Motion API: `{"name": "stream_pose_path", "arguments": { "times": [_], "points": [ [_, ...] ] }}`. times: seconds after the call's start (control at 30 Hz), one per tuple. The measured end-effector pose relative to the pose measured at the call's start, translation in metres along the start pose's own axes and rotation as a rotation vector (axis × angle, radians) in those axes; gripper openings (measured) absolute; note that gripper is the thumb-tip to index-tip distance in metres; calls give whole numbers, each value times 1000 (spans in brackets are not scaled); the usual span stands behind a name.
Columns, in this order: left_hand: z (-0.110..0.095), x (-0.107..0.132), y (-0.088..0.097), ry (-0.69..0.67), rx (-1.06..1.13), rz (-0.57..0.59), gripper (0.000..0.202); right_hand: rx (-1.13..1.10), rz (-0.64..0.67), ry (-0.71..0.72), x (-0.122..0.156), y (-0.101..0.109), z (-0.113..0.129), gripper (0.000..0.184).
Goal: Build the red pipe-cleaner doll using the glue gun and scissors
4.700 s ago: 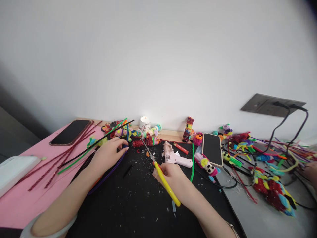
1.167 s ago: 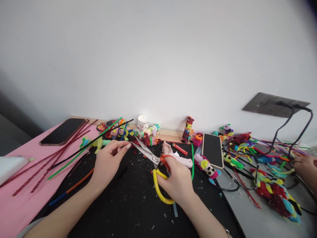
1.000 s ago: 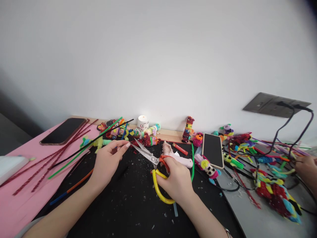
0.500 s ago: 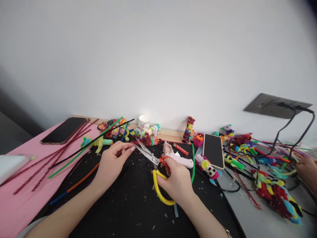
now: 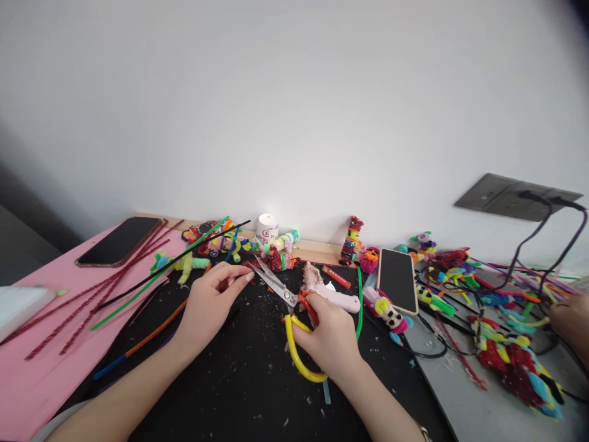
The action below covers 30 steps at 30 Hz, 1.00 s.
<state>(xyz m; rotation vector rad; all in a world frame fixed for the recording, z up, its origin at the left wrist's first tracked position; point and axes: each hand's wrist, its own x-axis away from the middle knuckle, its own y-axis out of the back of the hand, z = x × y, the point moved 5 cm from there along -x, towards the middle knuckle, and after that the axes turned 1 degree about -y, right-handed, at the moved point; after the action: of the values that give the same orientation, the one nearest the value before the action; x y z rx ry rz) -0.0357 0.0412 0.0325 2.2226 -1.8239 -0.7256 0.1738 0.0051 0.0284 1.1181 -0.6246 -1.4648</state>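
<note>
My right hand (image 5: pixel 332 334) is closed round the handles of a pair of scissors (image 5: pixel 281 291) with a yellow grip loop and red-orange parts. The metal blades point up and left and stand slightly apart. At their tips, my left hand (image 5: pixel 216 301) has its thumb and forefinger pinched together; whatever is between them is too small to make out. A glue gun (image 5: pixel 335 297) with a pale body and a crusted nozzle lies just beyond my right hand. Behind the blades is a dark red fuzzy figure (image 5: pixel 278 260).
Pipe cleaners (image 5: pixel 99 301) and a phone (image 5: pixel 118 241) lie on pink sheets at left. A white paper cup (image 5: pixel 267 227), a red lighter (image 5: pixel 337 277) and another phone (image 5: pixel 397 281) stand or lie near the wall. Fuzzy figures (image 5: pixel 515 362), cables and another person's hand (image 5: pixel 570 316) are at right.
Almost nothing differs. My left fingertips are a touch farther right, close to the blade tips, and the scissors remain in my right hand.
</note>
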Motion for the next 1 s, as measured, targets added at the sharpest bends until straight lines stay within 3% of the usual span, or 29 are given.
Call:
{"name": "stream_pose_path", "arguments": {
  "times": [0.3,0.5,0.73,1.0],
  "points": [
    [4,1,-1,15,37,17,26,-47,35,-27,-1,1,0,17],
    [3,3,-3,115,235,58,35,-138,109,-83,-4,3,-4,17],
    [6,6,-15,219,551,187,37,-270,172,-6,-4,3,-3,16],
    [6,6,-16,244,577,182,33,-304,204,9,-5,3,-4,16]
  ]
}}
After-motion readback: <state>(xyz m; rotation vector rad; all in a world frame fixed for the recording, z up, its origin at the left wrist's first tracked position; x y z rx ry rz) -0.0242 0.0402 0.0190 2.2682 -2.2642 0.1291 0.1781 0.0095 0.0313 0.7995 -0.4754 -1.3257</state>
